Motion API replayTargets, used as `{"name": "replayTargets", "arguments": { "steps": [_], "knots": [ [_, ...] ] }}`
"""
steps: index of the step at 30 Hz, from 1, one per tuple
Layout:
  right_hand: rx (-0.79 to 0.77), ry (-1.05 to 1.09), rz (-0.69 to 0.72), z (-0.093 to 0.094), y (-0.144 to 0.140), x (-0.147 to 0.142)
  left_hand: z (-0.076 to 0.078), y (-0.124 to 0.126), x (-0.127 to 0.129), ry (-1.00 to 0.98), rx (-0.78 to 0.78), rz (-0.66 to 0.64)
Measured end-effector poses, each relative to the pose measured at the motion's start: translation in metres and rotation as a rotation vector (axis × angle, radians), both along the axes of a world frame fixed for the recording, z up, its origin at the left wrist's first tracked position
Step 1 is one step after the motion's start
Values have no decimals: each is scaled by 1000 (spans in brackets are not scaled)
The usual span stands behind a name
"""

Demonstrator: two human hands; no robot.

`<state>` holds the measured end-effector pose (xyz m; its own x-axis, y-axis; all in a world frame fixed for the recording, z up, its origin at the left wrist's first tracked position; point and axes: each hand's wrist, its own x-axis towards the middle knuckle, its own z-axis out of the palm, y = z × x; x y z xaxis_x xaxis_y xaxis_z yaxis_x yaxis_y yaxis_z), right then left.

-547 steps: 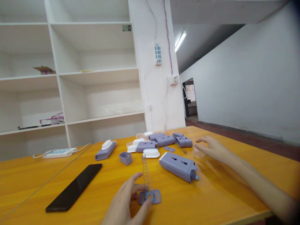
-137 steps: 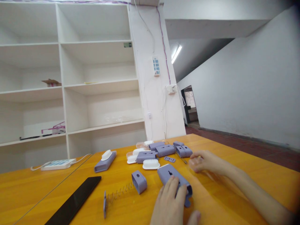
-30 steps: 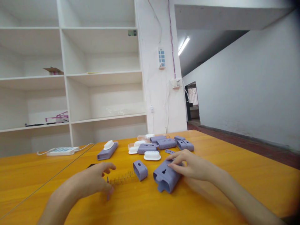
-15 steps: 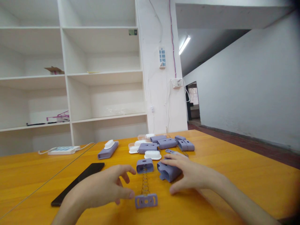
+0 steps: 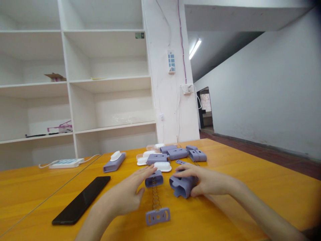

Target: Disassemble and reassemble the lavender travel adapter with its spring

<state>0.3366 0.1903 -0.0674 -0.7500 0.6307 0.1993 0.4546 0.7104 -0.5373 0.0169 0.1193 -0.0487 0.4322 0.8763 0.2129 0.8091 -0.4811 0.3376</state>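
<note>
Head view, left hand (image 5: 127,195) spread beside spring cap (image 5: 153,178), right hand (image 5: 205,180) gripping purple housing (image 5: 182,185), phone (image 5: 81,199) left

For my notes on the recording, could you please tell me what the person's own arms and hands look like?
Both forearms are bare with no sleeves in view. The left hand and right hand wear no gloves, and no rings, watch or bracelets are visible.

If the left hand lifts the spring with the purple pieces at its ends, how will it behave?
The spring is thin, open coil, so it would probably sag and wobble. Its flat plate and cap look like light plastic, likely dangling if only one end is lifted by the left hand.
</note>
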Motion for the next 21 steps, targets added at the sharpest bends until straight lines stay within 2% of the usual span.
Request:
{"name": "replayTargets", "arguments": {
  "steps": [5, 13, 18, 21],
  "knots": [
    [19, -1, 2, 0, 1, 0, -4, 5, -10, 17, -48, 93],
    [19, -16, 1, 0, 0, -1, 19, -9, -14, -13, 25, 186],
    [8, 4, 8, 1, -1, -2, 17, -13, -33, 31, -321, 192],
    [17, 2, 13, 2, -2, -1, 12, -13, -38, 51, -359, 243]
  ]
}}
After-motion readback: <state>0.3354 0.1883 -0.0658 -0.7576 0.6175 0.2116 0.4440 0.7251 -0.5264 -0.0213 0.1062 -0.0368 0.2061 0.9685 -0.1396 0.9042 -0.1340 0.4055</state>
